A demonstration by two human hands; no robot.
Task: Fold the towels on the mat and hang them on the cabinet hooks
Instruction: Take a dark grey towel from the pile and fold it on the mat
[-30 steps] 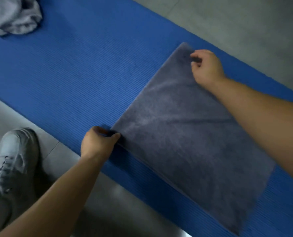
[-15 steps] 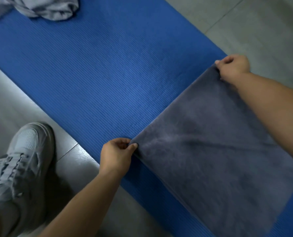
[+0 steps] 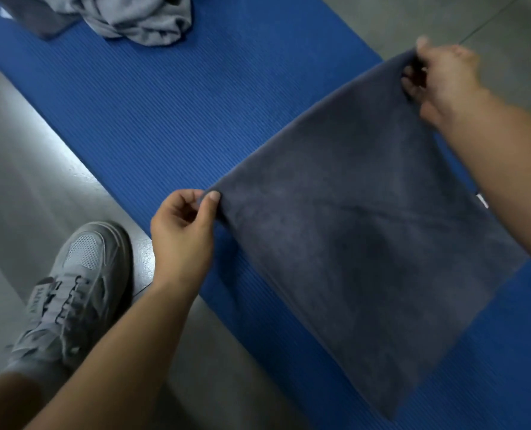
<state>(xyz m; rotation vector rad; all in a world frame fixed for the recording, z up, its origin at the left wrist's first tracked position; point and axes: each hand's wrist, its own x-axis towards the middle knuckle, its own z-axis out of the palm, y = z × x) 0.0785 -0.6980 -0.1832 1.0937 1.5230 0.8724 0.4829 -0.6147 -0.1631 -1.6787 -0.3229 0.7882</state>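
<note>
Towel [image 3: 360, 231]: dark grey cloth, soft matt nap.
Mat [image 3: 171, 97]: blue foam, finely ribbed, matt.
Floor [image 3: 25, 187]: smooth grey, slight sheen.
Shoe [image 3: 75, 274]: grey mesh.

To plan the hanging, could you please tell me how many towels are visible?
2: a dark grey towel pinched by the left hand and right hand, and a crumpled light grey towel farther up the mat. A dark piece beside it may be a third.
</note>
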